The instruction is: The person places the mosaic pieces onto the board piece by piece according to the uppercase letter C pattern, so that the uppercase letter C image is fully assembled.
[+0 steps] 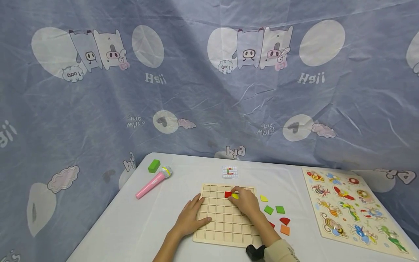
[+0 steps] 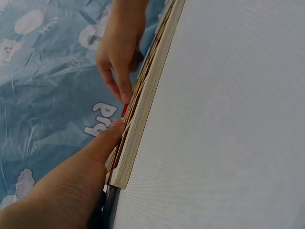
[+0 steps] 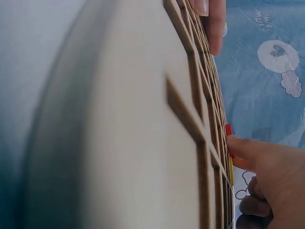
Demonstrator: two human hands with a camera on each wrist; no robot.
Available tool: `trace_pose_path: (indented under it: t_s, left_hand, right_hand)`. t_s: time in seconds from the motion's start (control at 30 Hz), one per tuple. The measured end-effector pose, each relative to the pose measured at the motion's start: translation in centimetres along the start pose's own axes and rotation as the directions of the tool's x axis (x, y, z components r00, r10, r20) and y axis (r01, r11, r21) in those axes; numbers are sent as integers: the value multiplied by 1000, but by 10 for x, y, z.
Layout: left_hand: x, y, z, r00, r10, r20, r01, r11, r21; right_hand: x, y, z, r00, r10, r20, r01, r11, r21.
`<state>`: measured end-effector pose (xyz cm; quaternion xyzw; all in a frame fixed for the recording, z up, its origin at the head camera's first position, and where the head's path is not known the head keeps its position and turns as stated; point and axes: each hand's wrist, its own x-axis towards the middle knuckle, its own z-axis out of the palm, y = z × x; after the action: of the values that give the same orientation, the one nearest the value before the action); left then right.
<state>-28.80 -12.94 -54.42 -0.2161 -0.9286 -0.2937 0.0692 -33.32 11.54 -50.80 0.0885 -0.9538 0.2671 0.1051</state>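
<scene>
A wooden grid board (image 1: 226, 222) lies on the white table. My left hand (image 1: 192, 217) rests flat on the board's left edge, fingers straight; its thumb (image 2: 102, 143) lies along the board's rim (image 2: 143, 109). My right hand (image 1: 242, 200) is over the board's top row and pinches a yellow piece (image 1: 235, 195) set beside a red piece (image 1: 227, 194). In the right wrist view my index fingertip (image 3: 238, 145) touches the red piece (image 3: 228, 130) and the yellow piece (image 3: 231, 171), with the other fingers curled below.
Loose pieces lie right of the board: yellow (image 1: 263, 198), two green (image 1: 268, 209), red (image 1: 284, 220), orange (image 1: 284, 229). A pattern card (image 1: 230, 172) sits behind the board. A pink toy microphone (image 1: 154, 182) and green block (image 1: 154, 166) lie at left, an animal puzzle (image 1: 353, 211) at right.
</scene>
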Motion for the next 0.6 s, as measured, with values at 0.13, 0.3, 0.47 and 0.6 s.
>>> trace_pose_path:
  t_s: [0.13,0.3,0.47,0.6]
  left_hand:
    - [-1,0,0,1000,-3,-2,3,1000,-3]
    - [0,-1,0,1000,-5,-10,5,1000,-11]
    - [0,-1,1,1000,-4,-12,4,1000,0]
    - [-1,1,-1,1000,-8,2,8,1000,5]
  right_hand:
    - [0,-1,1,1000,-1,-5,1,1000,-15]
    - [0,-1,1,1000,1,-7,-1,1000,-19]
    - [-2,-1,-2,1000,10,-14,-11,1000,-9]
    - [-6,2,-10,998,60,-23,-59,997,47]
